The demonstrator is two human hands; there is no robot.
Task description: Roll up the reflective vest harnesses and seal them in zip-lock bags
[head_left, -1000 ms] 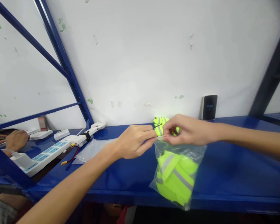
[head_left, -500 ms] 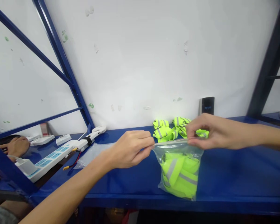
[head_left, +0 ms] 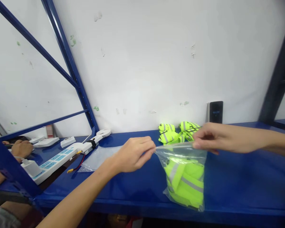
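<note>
A clear plastic bag (head_left: 163, 154) hangs between my hands above the front of the blue shelf. Inside it lies a folded neon-yellow strap with grey reflective stripes (head_left: 185, 182). My left hand (head_left: 136, 153) pinches the bag's top left corner. The top right end of the bag's mouth is gripped between the thumb and fingers of my right hand (head_left: 207, 137). The top edge is drawn straight between them. More rolled neon-yellow reflective straps (head_left: 167, 134) rest behind the bag, partly hidden by my right hand.
Flat clear bags (head_left: 97, 158) lie left of my left hand. A white power strip (head_left: 59, 160), a small white fan (head_left: 104, 133) and a yellow-ended cable (head_left: 73, 170) are further left. A black phone-like device (head_left: 216, 111) leans on the wall. Another person's hand (head_left: 22, 148) is at far left.
My right hand has slid slightly right along the bag's top edge, fingers shifting. The bag hangs a little lower in view. The whole view has moved slightly, with the background shifting right and down.
</note>
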